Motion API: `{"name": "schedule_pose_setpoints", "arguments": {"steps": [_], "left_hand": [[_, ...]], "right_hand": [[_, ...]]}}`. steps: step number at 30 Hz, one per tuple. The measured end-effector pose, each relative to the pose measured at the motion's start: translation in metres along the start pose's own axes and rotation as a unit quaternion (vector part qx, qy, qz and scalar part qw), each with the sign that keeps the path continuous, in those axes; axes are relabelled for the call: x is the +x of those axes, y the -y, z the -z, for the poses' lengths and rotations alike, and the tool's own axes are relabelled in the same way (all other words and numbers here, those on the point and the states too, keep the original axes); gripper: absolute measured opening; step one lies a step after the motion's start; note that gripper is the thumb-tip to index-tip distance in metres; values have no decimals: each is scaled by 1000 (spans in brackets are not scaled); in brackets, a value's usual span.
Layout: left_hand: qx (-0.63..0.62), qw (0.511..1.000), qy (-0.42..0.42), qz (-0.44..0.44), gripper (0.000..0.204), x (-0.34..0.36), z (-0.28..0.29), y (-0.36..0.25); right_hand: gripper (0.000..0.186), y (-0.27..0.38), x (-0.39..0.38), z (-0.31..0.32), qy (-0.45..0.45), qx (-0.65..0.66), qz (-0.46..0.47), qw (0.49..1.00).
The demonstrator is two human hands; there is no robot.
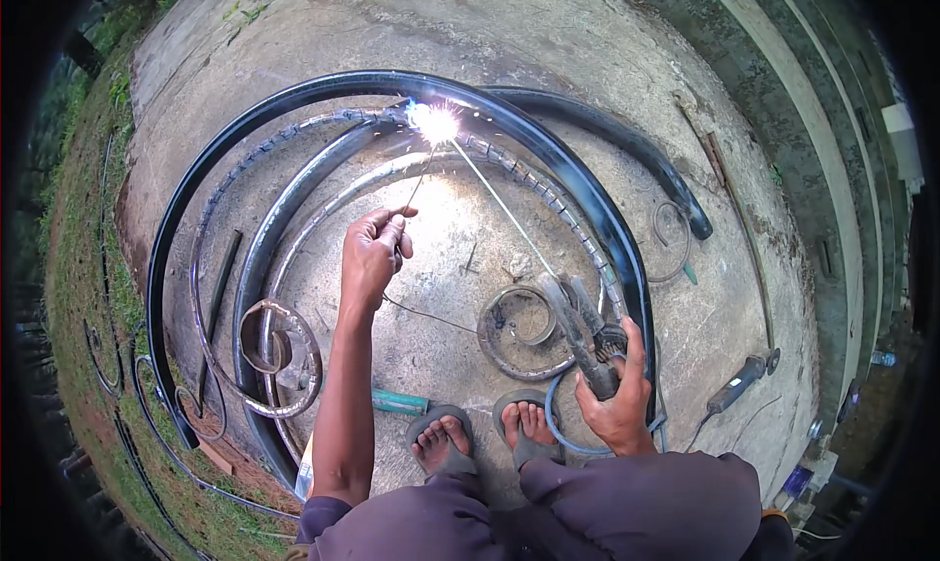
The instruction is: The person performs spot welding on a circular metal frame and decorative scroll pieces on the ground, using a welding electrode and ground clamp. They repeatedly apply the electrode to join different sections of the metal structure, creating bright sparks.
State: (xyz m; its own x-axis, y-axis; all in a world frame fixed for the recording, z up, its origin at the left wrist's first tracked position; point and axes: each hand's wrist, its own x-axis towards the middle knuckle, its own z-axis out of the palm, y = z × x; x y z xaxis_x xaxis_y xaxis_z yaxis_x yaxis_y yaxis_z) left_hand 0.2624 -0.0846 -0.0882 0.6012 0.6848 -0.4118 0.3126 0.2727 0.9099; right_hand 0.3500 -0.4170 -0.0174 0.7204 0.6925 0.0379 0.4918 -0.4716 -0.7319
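Note:
My right hand (624, 390) is wrapped around a dark welding electrode holder (578, 331). A pale, straight welding electrode (504, 207) runs from its jaw up to a bright arc with sparks (434, 122). Between its pinched fingers, my left hand (374, 256) has a thin metal rod (420, 181) whose upper end points to the same glow. The arc burns at the inner edge of a large black curved tube (338, 83), beside a curved bar with scrolled ends (553, 197). Glare hides the exact spot where they meet.
An angle grinder (736, 385) lies on the concrete at right, near a long thin bar (749, 243). A metal ring (482, 326), a green object (399, 401) and a blue cable (555, 419) lie near my sandalled feet (441, 442). Grass (83, 257) borders the left; steps (822, 150) rise at right.

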Motion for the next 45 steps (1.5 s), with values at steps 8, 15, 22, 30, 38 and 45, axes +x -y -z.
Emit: {"name": "schedule_pose_setpoints", "arguments": {"steps": [8, 15, 22, 30, 38, 45], "left_hand": [[-6, 1000, 4, 6, 26, 1, -2, 1], [-8, 1000, 7, 8, 26, -2, -3, -1], [1, 1000, 14, -14, 25, -18, -9, -7], [20, 999, 27, -3, 27, -17, -19, -7], [18, 999, 31, -4, 27, -13, -21, -3], [29, 999, 31, -2, 27, -11, -22, -3]], "right_hand": [[93, -3, -1, 0, 7, 5, -9, 1000], [94, -3, -3, 2, 6, 0, 1, 1000], [95, -5, -23, 16, -23, 4, -21, 1000], [94, -14, -31, 17, -41, -12, -37, 998], [94, -16, -31, 18, -25, -20, -45, 998], [91, -13, -27, 14, -50, -52, -29, 997]]}}
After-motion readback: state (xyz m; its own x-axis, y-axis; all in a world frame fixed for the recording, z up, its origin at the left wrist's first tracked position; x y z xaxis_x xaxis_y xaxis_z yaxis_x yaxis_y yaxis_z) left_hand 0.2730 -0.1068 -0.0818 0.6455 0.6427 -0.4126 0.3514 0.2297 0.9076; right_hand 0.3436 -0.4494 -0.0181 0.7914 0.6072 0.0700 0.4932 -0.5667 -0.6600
